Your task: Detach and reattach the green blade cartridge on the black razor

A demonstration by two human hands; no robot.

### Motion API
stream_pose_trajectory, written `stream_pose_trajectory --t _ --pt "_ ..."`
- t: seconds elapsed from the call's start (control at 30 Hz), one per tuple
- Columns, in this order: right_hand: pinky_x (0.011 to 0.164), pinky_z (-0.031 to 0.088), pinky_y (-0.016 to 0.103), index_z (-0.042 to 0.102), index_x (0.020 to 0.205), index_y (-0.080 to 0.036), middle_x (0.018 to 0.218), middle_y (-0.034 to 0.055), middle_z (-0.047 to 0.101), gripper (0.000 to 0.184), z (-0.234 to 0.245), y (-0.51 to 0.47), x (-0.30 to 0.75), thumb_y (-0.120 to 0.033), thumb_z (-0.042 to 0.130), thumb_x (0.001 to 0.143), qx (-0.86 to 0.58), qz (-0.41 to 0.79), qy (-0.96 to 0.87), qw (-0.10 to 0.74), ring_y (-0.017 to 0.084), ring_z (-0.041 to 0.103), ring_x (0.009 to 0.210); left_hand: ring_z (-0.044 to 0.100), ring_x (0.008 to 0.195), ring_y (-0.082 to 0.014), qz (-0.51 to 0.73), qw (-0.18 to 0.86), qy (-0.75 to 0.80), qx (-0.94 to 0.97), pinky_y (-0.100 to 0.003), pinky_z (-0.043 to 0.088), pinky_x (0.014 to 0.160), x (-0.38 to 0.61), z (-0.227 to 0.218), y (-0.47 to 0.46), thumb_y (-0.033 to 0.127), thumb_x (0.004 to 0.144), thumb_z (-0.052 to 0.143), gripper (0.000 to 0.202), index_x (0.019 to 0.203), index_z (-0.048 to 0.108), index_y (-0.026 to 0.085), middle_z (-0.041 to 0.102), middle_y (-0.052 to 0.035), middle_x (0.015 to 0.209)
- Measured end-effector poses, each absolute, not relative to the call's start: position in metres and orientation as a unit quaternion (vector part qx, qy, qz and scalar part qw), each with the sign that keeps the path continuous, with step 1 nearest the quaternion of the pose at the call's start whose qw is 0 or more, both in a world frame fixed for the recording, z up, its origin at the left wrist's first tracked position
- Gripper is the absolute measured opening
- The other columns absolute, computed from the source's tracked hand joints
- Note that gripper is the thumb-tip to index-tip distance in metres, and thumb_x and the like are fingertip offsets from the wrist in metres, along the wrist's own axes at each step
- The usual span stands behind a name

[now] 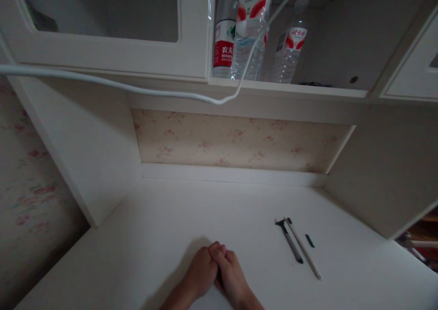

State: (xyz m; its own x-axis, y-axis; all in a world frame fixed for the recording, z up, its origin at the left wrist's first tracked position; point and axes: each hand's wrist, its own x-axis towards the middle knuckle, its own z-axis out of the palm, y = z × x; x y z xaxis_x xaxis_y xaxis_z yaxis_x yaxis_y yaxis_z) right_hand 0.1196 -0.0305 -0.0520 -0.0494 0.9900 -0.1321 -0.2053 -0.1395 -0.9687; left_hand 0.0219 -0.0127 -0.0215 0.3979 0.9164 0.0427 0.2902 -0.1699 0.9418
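Observation:
My left hand (202, 270) and my right hand (231, 270) are clasped together at the front of the white desk (164, 218). Their fingers are closed against each other, and no object shows in them. To the right of my hands lies a grey tool with a dark T-shaped head (291, 242), perhaps a razor. Beside it rests a slim white pen-like stick (304, 250) with a dark end. A small dark green piece (310, 240) is a little farther right. Neither hand touches these things.
Overhead, an open shelf (335, 90) holds several plastic bottles, one a red-labelled water bottle (224, 45). A white cable (143, 90) hangs across the front of the cabinet. Side panels (99, 155) bound the desk, with a floral-papered wall (219, 141) behind.

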Motion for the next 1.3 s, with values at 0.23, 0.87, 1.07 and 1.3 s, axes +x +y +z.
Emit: stream_pose_trajectory --t 0.23,0.87,1.07,1.3 --pt "0.048 0.035 0.025 0.062 0.058 -0.014 0.040 -0.0022 0.045 0.056 -0.055 -0.028 0.122 -0.064 0.049 0.080 -0.491 0.577 -0.452 0.470 0.012 0.041 0.042 0.058 0.068 -0.0164 0.320 0.463 0.440 0.700 -0.026 0.041 0.065 0.022 -0.021 -0.013 0.040 0.093 0.035 0.036 0.075 0.057 0.019 0.064 -0.0023 0.070" --pt "0.046 0.033 0.024 0.062 0.064 -0.014 0.046 -0.0009 0.050 0.054 -0.050 -0.031 0.121 -0.064 0.049 0.079 -0.506 0.572 -0.453 0.460 0.011 0.040 0.043 0.055 0.065 -0.0153 0.336 0.486 0.431 0.683 -0.026 0.039 0.063 0.022 -0.022 -0.013 0.041 0.092 0.037 0.034 0.070 0.052 0.019 0.060 -0.0006 0.066" --pt "0.046 0.030 0.023 0.059 0.066 -0.014 0.050 -0.0019 0.048 0.048 -0.044 -0.033 0.122 -0.059 0.053 0.081 -0.475 0.575 -0.458 0.484 0.010 0.037 0.046 0.055 0.067 -0.0158 0.333 0.487 0.425 0.687 -0.026 0.040 0.065 0.022 -0.021 -0.013 0.041 0.092 0.037 0.034 0.071 0.052 0.019 0.061 -0.0015 0.069" --pt "0.043 0.026 0.023 0.058 0.065 -0.014 0.048 -0.0027 0.047 0.050 -0.053 -0.031 0.121 -0.061 0.052 0.081 -0.486 0.584 -0.447 0.472 0.010 0.037 0.044 0.056 0.067 -0.0155 0.333 0.487 0.428 0.684 -0.026 0.040 0.065 0.022 -0.021 -0.014 0.043 0.092 0.036 0.035 0.071 0.052 0.019 0.061 -0.0017 0.069"
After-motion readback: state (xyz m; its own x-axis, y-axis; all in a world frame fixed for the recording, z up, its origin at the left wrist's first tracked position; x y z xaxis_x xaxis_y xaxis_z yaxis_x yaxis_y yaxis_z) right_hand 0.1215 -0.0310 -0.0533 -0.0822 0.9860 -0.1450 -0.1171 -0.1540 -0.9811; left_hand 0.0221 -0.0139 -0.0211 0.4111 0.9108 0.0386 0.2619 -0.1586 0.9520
